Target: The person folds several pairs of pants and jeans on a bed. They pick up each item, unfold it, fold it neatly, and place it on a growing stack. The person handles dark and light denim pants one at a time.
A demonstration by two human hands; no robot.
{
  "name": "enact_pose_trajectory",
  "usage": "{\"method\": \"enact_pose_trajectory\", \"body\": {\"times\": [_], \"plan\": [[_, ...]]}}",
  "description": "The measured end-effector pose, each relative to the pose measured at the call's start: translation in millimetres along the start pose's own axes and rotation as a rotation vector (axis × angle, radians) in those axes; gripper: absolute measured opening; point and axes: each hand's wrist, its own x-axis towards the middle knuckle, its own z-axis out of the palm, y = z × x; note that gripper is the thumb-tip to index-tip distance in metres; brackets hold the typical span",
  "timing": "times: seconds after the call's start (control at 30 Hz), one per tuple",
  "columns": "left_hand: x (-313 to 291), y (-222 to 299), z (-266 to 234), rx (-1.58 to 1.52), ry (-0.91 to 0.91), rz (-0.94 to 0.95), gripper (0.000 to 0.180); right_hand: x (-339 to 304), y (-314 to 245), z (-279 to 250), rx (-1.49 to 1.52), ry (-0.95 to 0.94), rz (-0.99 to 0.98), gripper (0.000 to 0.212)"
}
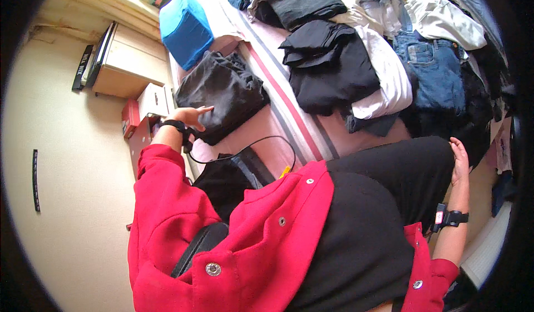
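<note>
My left hand reaches out with its fingers extended at the near left edge of a folded dark grey garment, perhaps trousers. Whether its fingertips touch the cloth I cannot tell. Nothing shows in its grasp. On the far right, my right hand lies against my black-clad knee, fingers stretched and holding nothing. Each wrist wears a black strap, and a thin black cable loops out from the left one. A folded black garment rests on the bed, partly over a white one.
A blue fabric box stands beyond the dark grey garment. Blue jeans and a heap of light clothes fill the right. A wooden cabinet and a small red box line the left wall. More dark clothing lies beside my left arm.
</note>
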Motion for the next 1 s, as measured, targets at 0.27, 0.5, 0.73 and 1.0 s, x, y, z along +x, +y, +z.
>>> {"method": "enact_pose_trajectory", "body": {"times": [0.27, 0.5, 0.73, 1.0], "plan": [[111, 24, -77, 0.179, 0.664, -0.473, 0.047, -4, -4, 10, -0.112, 0.092, -0.013, 0.024], [145, 68, -67, -0.532, 0.624, -0.674, 0.089, -3, -5, 21, -0.131, 0.123, 0.018, 0.021], [138, 77, -94, -0.563, 0.575, -0.713, 0.091, 2, -7, 33, -0.127, 0.115, 0.022, 0.021], [232, 168, -221, -0.474, 1.198, 0.042, 0.066, -4, -9, 39, -0.154, 0.179, 0.051, 0.019]]}}
